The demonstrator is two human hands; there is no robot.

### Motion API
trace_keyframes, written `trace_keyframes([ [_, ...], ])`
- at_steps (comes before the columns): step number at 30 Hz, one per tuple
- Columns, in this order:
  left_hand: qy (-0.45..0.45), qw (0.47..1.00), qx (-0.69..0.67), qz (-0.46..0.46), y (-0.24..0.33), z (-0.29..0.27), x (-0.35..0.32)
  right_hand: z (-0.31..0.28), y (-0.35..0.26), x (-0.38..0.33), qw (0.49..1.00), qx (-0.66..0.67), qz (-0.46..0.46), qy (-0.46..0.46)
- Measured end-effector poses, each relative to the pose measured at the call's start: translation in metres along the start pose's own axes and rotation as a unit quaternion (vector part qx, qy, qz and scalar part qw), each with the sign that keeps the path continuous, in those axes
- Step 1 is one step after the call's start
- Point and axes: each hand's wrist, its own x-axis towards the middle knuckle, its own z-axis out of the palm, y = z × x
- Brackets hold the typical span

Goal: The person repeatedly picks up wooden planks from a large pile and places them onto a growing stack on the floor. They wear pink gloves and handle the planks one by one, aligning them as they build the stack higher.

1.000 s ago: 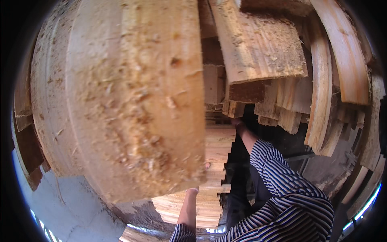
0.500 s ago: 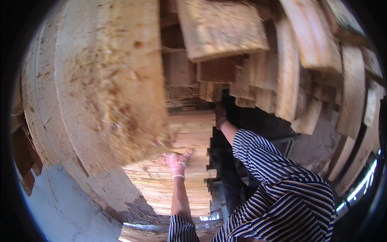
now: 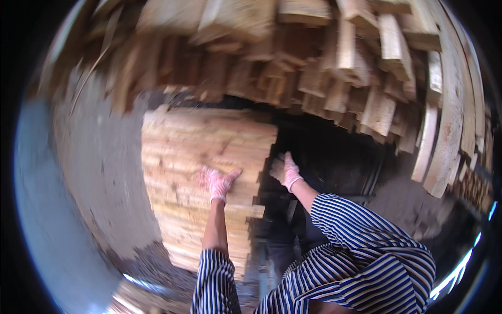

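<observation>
A neat pile of pale sawn boards (image 3: 204, 141) lies in the middle, their ends uneven along the right side. My left hand (image 3: 217, 184), in a pinkish-white knit glove, rests on top with its fingers spread and the thumb out to the right. Just off the board ends on the right is my right hand (image 3: 287, 171), gloved alike, with thumb raised and fingers stretched toward the pile. Its palm looks darker and dirty. Whether its fingertips touch the boards I cannot tell. Neither hand holds anything.
Rough boards (image 3: 381, 104) are stacked across the far side, their ends jutting toward me at different lengths. Long planks (image 3: 452, 120) stand at the right. A pale blue-grey surface (image 3: 57, 209) lies at the left. Dark metal framing (image 3: 374, 175) shows beyond my right arm.
The view has shifted, and the big blurred plank at upper left no longer covers the pile. My right hand has come nearer from the far end of the boards; my left stays on top.
</observation>
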Motion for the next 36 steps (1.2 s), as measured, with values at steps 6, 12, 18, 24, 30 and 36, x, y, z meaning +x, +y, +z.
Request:
trace_keyframes([
  [6, 0.188, 0.935, -0.298, 0.040, -0.095, 0.060, -0.039, -0.019, 0.021, -0.012, 0.988, -0.116, -0.037, -0.094],
  [12, 0.200, 0.855, -0.388, -0.280, -0.280, 0.180, -0.119, -0.033, 0.067, -0.040, 0.944, -0.328, -0.001, -0.035],
  [18, 0.222, 0.675, -0.416, -0.567, -0.465, 0.318, -0.199, -0.046, 0.101, -0.058, 0.913, -0.404, 0.026, -0.048],
  [24, 0.270, 0.530, -0.583, -0.554, -0.556, 0.431, -0.258, -0.031, 0.115, -0.081, 0.942, -0.326, -0.063, 0.055],
  [30, 0.193, 0.411, -0.736, -0.502, -0.572, 0.542, -0.274, 0.007, 0.196, -0.092, 0.444, 0.861, 0.149, -0.197],
  [36, 0.224, 0.316, -0.799, -0.460, -0.582, 0.622, -0.272, 0.000, 0.241, -0.099, -0.637, 0.698, 0.249, -0.211],
])
